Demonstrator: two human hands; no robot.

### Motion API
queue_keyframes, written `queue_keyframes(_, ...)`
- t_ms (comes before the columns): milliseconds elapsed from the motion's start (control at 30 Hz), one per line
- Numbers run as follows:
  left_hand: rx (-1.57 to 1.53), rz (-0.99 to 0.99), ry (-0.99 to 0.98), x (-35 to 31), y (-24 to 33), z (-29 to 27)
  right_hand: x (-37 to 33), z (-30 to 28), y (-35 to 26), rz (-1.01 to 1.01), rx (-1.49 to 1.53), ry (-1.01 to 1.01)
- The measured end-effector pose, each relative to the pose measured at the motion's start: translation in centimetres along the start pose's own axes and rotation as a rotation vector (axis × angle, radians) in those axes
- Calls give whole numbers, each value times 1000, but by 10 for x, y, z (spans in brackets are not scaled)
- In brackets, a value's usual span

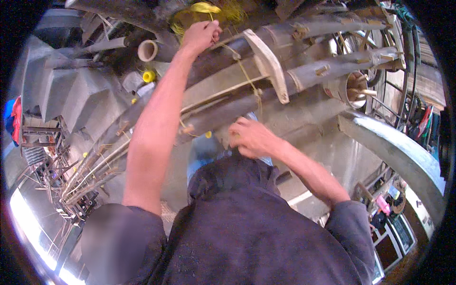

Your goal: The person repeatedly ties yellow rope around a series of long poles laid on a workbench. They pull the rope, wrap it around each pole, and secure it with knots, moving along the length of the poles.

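Observation:
My left hand [202,36] is reached out over the far bamboo pole [221,61], its fingers closed on a thin yellow cord. A tangle of the same yellow cord [205,7] lies just beyond it. The cord runs toward me, knotted across to the near bamboo pole [228,110]. My right hand [254,137] is close to my body, beside the near pole, its fingers curled together; what they hold, if anything, is hidden. A pale wooden crosspiece [268,65] with a long thin shaft rests across both poles, to the right of the cord.
A bucket [349,90] holding sticks stands at the right, near a concrete ledge [394,142]. A hollow pipe end [148,50] and a yellow spool [149,76] lie left of my left forearm. Angular grey sheets [71,90] stand farther left.

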State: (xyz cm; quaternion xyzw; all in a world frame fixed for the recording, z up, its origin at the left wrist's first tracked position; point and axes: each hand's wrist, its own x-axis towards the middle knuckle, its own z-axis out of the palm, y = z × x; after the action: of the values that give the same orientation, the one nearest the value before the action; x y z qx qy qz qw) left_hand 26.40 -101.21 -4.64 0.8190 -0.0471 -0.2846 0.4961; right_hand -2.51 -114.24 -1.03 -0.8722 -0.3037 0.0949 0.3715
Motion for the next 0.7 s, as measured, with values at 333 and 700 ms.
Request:
queue_keyframes(333, 400, 196, 301, -201, -112, -257, 125, 157, -168, 955, 1709, 137)
queue_keyframes(700, 626, 580, 696, -319, -195, -172, 344, 31, -253, -266, -340, -306)
